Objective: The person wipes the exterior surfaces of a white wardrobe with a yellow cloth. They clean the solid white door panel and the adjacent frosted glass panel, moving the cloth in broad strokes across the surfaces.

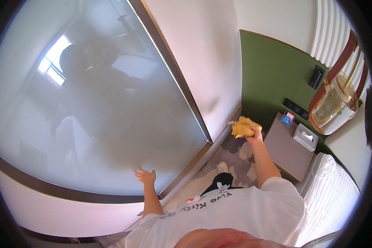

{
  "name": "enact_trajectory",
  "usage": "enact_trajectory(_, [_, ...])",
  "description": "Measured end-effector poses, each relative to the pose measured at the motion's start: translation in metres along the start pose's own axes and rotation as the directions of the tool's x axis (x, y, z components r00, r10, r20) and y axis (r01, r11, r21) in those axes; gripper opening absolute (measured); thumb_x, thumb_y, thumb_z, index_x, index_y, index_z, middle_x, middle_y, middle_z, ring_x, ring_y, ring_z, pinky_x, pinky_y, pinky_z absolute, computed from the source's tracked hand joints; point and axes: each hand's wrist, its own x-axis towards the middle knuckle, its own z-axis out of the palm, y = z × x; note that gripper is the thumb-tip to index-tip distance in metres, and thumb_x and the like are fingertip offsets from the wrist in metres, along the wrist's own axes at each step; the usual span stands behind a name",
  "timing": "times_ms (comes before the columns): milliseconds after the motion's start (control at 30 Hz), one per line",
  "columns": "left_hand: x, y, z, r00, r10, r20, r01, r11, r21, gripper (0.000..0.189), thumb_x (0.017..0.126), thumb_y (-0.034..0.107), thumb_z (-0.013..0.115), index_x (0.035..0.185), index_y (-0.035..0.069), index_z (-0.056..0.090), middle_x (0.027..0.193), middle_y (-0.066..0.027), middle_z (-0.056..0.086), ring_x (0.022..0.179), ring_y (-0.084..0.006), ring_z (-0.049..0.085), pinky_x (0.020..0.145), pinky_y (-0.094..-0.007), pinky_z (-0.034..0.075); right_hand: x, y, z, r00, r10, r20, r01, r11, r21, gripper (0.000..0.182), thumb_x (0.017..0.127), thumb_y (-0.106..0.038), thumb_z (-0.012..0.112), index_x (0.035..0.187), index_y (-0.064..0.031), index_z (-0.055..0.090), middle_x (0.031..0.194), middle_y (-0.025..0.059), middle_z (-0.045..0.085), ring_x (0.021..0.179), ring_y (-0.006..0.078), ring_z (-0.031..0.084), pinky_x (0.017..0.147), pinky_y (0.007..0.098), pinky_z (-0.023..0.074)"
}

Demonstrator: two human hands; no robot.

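Note:
My right hand (256,135) grips a bunched yellow cloth (245,127), held out over the carpet near the white wall. On the other side, my left hand (146,176) is raised with its fingers apart and nothing in it. It is close to the lower part of a large frosted glass panel (117,124); whether it touches the glass I cannot tell. A dark frame (179,77) edges the panel. Reflected in the glass are a bright window and a dark figure.
To the right stands a nightstand (285,148) with a tissue box (305,137) and small printed cards (287,119). A glass lamp with brown straps (334,102) hangs above it. Behind is a green wall panel (269,68) with sockets (295,108). A white mattress (331,186) lies at lower right. Patterned carpet (232,152) covers the floor.

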Motion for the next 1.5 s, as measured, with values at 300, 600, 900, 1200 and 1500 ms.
enact_trajectory(300, [-0.006, 0.213, -0.144, 0.603, 0.643, -0.472, -0.786, 0.379, -0.488, 0.047, 0.086, 0.009, 0.062, 0.129, -0.003, 0.047, 0.126, -0.0204, 0.054, 0.118, -0.0364, 0.052, 0.101, -0.0425, 0.04, -0.014, -0.029, 0.392, 0.668, -0.396, 0.63, 0.405, 0.904, 0.139, 0.039, 0.101, -0.021, 0.043, 0.136, -0.003, 0.042, 0.137, 0.0124, 0.048, 0.128, 0.0301, 0.045, 0.11, 0.0489, 0.0354])
enact_trajectory(600, [0.025, 0.422, -0.291, 0.143, 0.448, -0.882, -0.968, -0.122, -0.219, 0.06, 0.094, 0.023, 0.048, 0.143, -0.006, 0.03, 0.149, -0.0251, 0.029, 0.139, -0.0393, 0.029, 0.112, -0.0464, 0.025, -0.08, 0.062, 0.651, -0.633, -0.172, 0.755, 0.588, -0.741, 0.324, 0.06, 0.085, -0.028, 0.061, 0.139, -0.0052, 0.044, 0.14, 0.0234, 0.042, 0.131, 0.0388, 0.038, 0.108, 0.0526, 0.0281])
enact_trajectory(900, [0.062, 0.505, -0.261, 0.093, 0.251, -0.964, -0.947, -0.276, -0.163, 0.078, 0.096, 0.049, 0.028, 0.15, -0.006, 0.014, 0.157, -0.026, 0.011, 0.146, -0.0406, 0.012, 0.116, -0.0506, 0.007, 0.032, 0.096, 0.461, -0.3, -0.149, 0.942, 0.745, -0.654, 0.134, 0.061, 0.081, -0.04, 0.057, 0.138, -0.0197, 0.053, 0.153, 0.0197, 0.031, 0.137, 0.0462, 0.027, 0.104, 0.0651, 0.0183])
enact_trajectory(1200, [0.061, 0.496, -0.265, 0.072, 0.311, -0.948, -0.973, -0.187, -0.135, 0.07, 0.091, 0.017, 0.041, 0.15, -0.006, 0.011, 0.158, -0.0237, 0.009, 0.147, -0.037, 0.01, 0.118, -0.0468, 0.008, 0.133, 0.122, 0.273, -0.014, -0.094, 0.995, 0.785, -0.617, -0.048, 0.064, 0.085, -0.035, 0.057, 0.143, -0.0132, 0.042, 0.154, 0.0285, 0.018, 0.14, 0.0527, 0.015, 0.107, 0.0673, 0.0097])
enact_trajectory(1500, [0.065, 0.49, -0.264, 0.032, 0.338, -0.941, -0.989, -0.127, -0.079, 0.072, 0.083, 0.006, 0.048, 0.146, -0.011, 0.019, 0.154, -0.0327, 0.015, 0.142, -0.0476, 0.019, 0.115, -0.0518, 0.017, 0.037, 0.06, 0.522, -0.368, -0.153, 0.917, 0.651, -0.746, 0.137, 0.07, 0.087, -0.04, 0.056, 0.147, -0.011, 0.038, 0.154, 0.0223, 0.026, 0.14, 0.0448, 0.024, 0.112, 0.0581, 0.0146])
